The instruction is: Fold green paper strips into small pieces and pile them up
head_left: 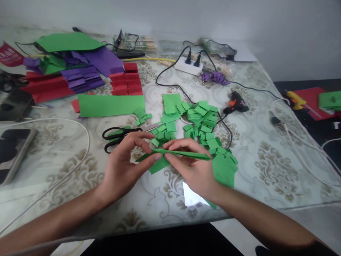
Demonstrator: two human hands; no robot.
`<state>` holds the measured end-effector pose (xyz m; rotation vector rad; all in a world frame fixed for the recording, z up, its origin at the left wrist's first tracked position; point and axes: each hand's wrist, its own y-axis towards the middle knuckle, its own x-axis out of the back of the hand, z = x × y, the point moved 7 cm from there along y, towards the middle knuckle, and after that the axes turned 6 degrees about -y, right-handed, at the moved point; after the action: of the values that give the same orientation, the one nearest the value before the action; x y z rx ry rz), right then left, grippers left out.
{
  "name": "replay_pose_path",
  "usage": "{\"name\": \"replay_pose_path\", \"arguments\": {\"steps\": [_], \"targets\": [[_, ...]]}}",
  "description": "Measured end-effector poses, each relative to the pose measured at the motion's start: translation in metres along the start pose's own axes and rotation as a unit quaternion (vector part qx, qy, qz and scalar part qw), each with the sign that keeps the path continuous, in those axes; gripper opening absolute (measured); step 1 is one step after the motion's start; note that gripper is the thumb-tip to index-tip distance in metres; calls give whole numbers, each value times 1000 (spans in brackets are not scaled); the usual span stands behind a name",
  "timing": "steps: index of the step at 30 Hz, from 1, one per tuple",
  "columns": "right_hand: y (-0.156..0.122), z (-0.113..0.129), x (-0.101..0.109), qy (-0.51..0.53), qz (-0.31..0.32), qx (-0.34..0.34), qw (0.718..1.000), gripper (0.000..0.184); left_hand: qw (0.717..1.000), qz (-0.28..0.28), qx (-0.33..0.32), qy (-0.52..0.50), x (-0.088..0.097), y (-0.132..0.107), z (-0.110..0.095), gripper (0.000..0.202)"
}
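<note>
Green strip [190, 155]: one, folded narrow, lower centre of frame; pinched by left hand [124, 160] and right hand [195, 165], thumbs meeting near middle. Folding judged in progress.
Green pieces [207, 113]: many, cut small, heaped centre to right of centre; cutting judged well advanced.
Green sheet [112, 105]: one, left of centre, long, seemingly uncut.
Red paper [125, 83], purple paper [82, 79]: creased, upper left.
Purple bundle [220, 77]: gathered, upper right; seemingly furthest worked.
Scissors [122, 132]: beyond left hand.
Glue gun [237, 102]: right of centre, unheld.
</note>
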<state>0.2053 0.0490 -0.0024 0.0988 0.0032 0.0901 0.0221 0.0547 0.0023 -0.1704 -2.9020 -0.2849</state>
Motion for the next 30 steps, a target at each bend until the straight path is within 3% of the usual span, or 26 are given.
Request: {"name": "replay_pose_path", "arguments": {"steps": [6, 12, 30], "targets": [[3, -5, -1, 36, -6, -51, 998, 13, 1000, 6, -4, 22, 1, -4, 4, 17], [4, -8, 0, -4, 0, -81, 997, 10, 999, 19, 9, 32, 0, -3, -1, 8], [11, -10, 1, -38, 43, -89, 994, 18, 999, 19, 46, -12, -2, 1, 3, 5]]}}
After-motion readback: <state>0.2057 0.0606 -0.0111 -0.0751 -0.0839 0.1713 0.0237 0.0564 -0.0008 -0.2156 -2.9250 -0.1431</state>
